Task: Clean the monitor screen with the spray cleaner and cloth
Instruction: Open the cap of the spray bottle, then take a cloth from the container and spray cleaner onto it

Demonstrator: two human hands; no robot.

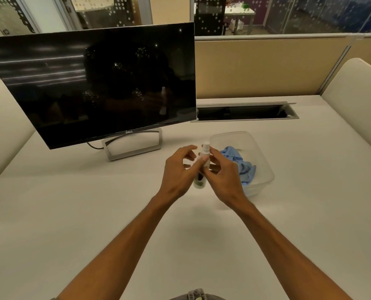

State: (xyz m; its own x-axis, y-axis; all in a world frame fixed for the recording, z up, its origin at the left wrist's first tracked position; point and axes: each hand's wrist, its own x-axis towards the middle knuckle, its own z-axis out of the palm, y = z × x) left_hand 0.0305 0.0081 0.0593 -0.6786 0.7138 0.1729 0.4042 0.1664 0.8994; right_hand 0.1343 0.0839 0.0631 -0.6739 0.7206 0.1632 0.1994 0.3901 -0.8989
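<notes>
Head cam: both hands meet on the little spray bottle point(202, 167) just beside the clear tub point(264, 167). Right hand point(224, 175) wraps it, left hand point(178, 172) half open, fingertip touching. Blue cloth point(239, 164) sits in the tub, monitor point(98, 83) back-left.

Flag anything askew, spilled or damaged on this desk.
Nothing spilled or broken. The monitor looks tilted, probably lens distortion. The blue cloth lies crumpled in the clear container.
</notes>
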